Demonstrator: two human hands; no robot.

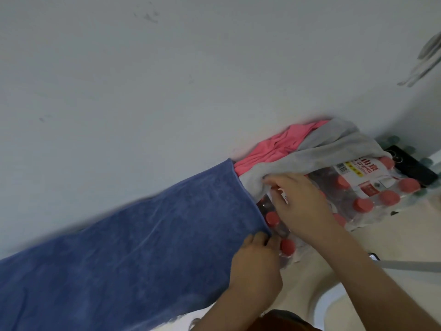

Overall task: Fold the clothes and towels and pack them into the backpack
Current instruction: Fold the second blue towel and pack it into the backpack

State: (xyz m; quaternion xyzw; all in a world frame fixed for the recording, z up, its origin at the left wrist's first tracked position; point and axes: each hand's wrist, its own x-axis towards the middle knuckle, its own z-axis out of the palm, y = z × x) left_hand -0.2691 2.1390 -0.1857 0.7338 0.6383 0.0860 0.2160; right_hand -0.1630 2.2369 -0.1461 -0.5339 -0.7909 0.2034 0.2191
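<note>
blue towel: soft, limp, light; grip at corners
left hand: pinched its edge
right hand: grasped grey cloth

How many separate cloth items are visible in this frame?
3: a blue towel spread at left, a pink garment bunched against the wall, and a grey cloth draped over the bottle pack. More may be hidden underneath.
</note>
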